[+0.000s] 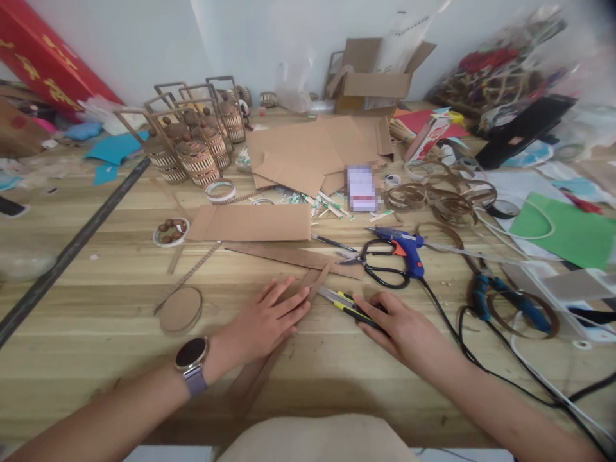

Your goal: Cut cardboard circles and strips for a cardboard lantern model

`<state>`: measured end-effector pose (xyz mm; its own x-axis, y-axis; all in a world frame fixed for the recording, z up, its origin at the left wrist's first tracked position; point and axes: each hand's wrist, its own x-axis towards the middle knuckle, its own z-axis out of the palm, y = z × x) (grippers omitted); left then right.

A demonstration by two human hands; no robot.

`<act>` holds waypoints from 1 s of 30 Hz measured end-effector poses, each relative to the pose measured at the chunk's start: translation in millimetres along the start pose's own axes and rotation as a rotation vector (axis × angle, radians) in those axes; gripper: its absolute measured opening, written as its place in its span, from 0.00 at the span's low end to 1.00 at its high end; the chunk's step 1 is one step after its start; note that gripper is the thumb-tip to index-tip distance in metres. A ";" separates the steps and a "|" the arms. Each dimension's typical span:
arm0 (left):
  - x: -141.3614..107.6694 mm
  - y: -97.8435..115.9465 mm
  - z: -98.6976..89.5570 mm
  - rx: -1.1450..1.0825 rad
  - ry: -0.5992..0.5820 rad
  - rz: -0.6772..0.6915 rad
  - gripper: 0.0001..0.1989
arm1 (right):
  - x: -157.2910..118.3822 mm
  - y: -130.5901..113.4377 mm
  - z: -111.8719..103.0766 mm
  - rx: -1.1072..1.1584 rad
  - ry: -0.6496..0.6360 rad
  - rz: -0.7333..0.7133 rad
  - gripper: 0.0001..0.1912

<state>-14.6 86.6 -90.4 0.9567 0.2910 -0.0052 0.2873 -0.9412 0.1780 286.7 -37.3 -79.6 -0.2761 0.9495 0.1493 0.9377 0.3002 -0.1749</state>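
My left hand (274, 316) lies flat with fingers stretched over narrow brown cardboard strips (255, 372), pressing them against the wooden table. In my right hand (397, 324) is a yellow-and-black utility knife (347, 304), its blade out and pointing left at the strips' edge. A longer cardboard strip (283, 255) lies just beyond, crossing the far end of the strips under my left hand. Black-handled scissors (385, 273) rest right of it, their tips at its end. A blue glue gun (409, 250) is beside the scissors. A cardboard disc (181, 310) lies left of my left hand.
A cardboard rectangle (250, 222) and a dish of brown beads (172, 231) lie farther back. Several slatted lanterns (192, 154) stand at the back left. Blue-handled pliers (514, 301), cables and coiled strips (452, 199) crowd the right. A phone (362, 188) lies near cardboard sheets (308, 147).
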 end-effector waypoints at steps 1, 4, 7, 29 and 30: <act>0.0 -0.1 0.5 -0.008 0.004 0.001 0.25 | -1.1 -1.4 -1.0 0.005 -0.002 0.001 0.21; -0.3 -0.5 2.4 -0.027 0.021 0.008 0.25 | 1.3 -5.4 -1.2 0.046 -0.006 0.011 0.21; -1.0 -1.1 1.0 -0.028 0.023 0.027 0.25 | 5.1 -10.8 1.1 0.063 -0.006 0.003 0.20; 44.7 -41.3 -27.4 -0.095 -0.199 0.211 0.46 | -6.0 -30.5 -6.2 -0.030 0.022 -0.074 0.20; 45.0 -41.4 -27.7 -0.105 -0.198 0.210 0.46 | -6.0 -31.1 -7.0 -0.036 0.025 -0.082 0.20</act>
<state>15.3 143.5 -70.7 0.9882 0.0431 -0.1471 0.0856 -0.9513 0.2961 260.7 -52.9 -68.3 -0.3473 0.9191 0.1863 0.9192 0.3730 -0.1265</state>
